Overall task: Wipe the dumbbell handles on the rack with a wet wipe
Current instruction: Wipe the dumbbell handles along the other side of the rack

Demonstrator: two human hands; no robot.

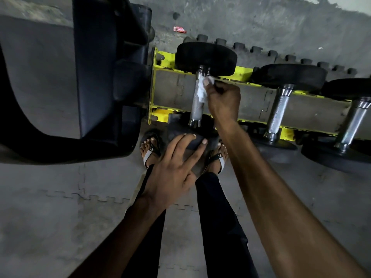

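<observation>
The right hand (222,99) is reaching out toward 12 o'clock. Its fingers (206,82) are curling round a white wet wipe (200,91) and pressing it on the shiny handle (195,109) of the first dumbbell. That dumbbell is lying across the yellow rack (160,57).

The left hand (172,173) is sitting near the middle of the view. Its fingers are lying straight and spread out on the dumbbell's near black weight (208,140), holding nothing.

Two more handles (279,109) (353,119) are waiting at 2 and 3 o'clock.

What could go wrong? The wipe is covering only the top part of the handle, so the low end and the under side may be getting missed. The wipe is small and bunched, so it could be slipping out of the fingers on the bumpy metal. A hard push could be rolling the dumbbell off the rack. The toes (147,146) in open sandals are right under it, so they could get hurt.
</observation>
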